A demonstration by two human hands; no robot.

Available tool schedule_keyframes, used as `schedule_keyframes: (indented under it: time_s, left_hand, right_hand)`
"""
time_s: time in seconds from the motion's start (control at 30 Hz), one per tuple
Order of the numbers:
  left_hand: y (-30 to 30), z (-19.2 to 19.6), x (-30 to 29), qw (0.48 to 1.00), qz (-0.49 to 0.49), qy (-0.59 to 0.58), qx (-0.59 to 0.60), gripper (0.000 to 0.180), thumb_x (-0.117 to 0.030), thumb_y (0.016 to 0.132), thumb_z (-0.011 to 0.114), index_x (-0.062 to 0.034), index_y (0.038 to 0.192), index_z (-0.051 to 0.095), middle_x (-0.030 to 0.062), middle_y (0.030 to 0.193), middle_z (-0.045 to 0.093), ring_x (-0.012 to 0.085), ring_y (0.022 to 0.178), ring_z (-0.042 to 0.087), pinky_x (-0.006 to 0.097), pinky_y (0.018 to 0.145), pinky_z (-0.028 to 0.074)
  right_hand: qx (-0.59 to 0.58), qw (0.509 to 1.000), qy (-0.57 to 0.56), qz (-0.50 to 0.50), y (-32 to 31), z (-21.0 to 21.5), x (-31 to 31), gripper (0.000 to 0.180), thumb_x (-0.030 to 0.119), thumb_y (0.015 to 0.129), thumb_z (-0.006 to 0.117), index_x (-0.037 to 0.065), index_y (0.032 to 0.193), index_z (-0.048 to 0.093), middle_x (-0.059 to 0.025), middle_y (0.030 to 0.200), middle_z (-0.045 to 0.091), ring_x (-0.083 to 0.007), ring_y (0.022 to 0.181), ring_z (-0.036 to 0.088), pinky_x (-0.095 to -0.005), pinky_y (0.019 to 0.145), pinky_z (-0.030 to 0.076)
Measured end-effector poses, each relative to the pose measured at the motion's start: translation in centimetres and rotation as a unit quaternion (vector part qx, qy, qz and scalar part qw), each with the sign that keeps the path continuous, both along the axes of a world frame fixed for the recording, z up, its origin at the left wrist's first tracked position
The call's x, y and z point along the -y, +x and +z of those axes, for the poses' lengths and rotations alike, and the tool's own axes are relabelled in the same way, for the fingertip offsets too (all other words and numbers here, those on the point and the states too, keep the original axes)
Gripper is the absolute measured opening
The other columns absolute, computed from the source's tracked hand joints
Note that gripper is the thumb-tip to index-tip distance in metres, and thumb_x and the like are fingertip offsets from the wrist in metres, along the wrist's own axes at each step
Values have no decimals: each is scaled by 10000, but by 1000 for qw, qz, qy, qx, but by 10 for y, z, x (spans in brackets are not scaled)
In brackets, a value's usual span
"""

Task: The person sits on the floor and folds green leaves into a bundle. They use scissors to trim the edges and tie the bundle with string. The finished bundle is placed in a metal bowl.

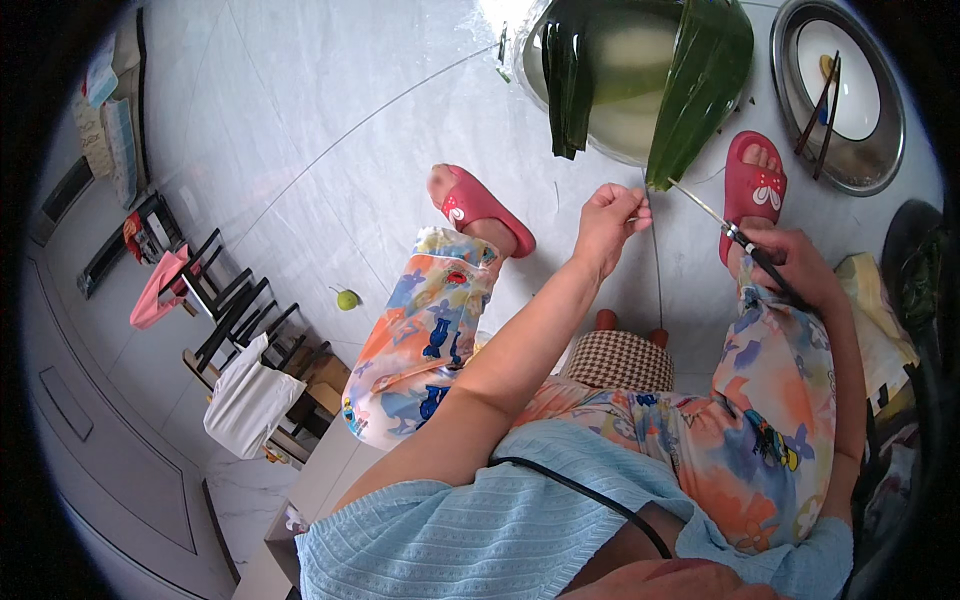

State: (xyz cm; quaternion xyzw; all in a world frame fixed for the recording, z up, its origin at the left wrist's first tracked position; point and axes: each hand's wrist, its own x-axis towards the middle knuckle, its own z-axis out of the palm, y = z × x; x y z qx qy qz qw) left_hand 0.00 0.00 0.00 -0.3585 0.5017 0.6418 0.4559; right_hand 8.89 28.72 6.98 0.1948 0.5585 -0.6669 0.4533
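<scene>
Pale tiled floor [330, 110] — left hand [612, 218] pinches one thin string [656, 265] running downward, right hand [790, 262] grips one blade [712, 212] pointing up-left at one broad green leaf [700, 85].

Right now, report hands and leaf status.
Left hand pinched shut on the leaf stem. Right hand shut on scissors, blades at the green leaf base. Basin beneath; nothing blocking.

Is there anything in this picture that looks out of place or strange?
One thing: a small green fruit lies alone on the pale floor, near the dark chairs, far from the basin of soaking leaves. Nothing looks spilled or broken.
</scene>
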Motion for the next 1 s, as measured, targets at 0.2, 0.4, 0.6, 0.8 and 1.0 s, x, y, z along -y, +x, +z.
schedule_keyframes:
  time_s: [0.2,0.4,0.6,0.8,1.0]
  left_hand:
    - [-8,4,-6,1000,4,22,12,111,-151,946,646,-73,1012,601,28,876,633,131,746,599,273,686,505]
    - [-12,-1,-13,999,-33,0,16,164,-210,941,664,-75,1022,617,3,871,642,99,745,583,266,678,467]
    - [-12,-5,-11,999,-42,7,6,141,-204,950,649,-76,1003,624,7,871,658,104,761,603,266,675,470]
    - [-11,-3,-14,999,-14,34,34,126,-192,970,616,-70,1004,614,36,914,682,115,787,630,259,671,477]
    - [-9,-7,-8,995,7,82,52,143,-186,991,581,-52,1037,597,52,945,682,117,786,632,263,658,503]
  right_hand:
    - [-36,999,22,-18,0,-4,14,372,55,782,696,-29,1133,608,25,817,516,-54,759,529,-220,690,454]
    - [-16,999,-10,-42,-2,-13,17,327,60,798,688,-24,1101,599,29,793,514,-58,718,504,-229,665,446]
    - [-53,991,71,-98,1,-19,19,356,74,820,692,-22,1148,592,30,786,526,-59,710,537,-231,639,462]
    - [-89,988,92,-84,14,-29,14,581,38,809,712,-16,1353,517,-4,867,607,-75,750,578,-241,686,492]
    - [-248,929,219,-168,6,-46,32,577,42,808,748,45,1323,488,-57,929,652,-147,851,637,-293,769,509]
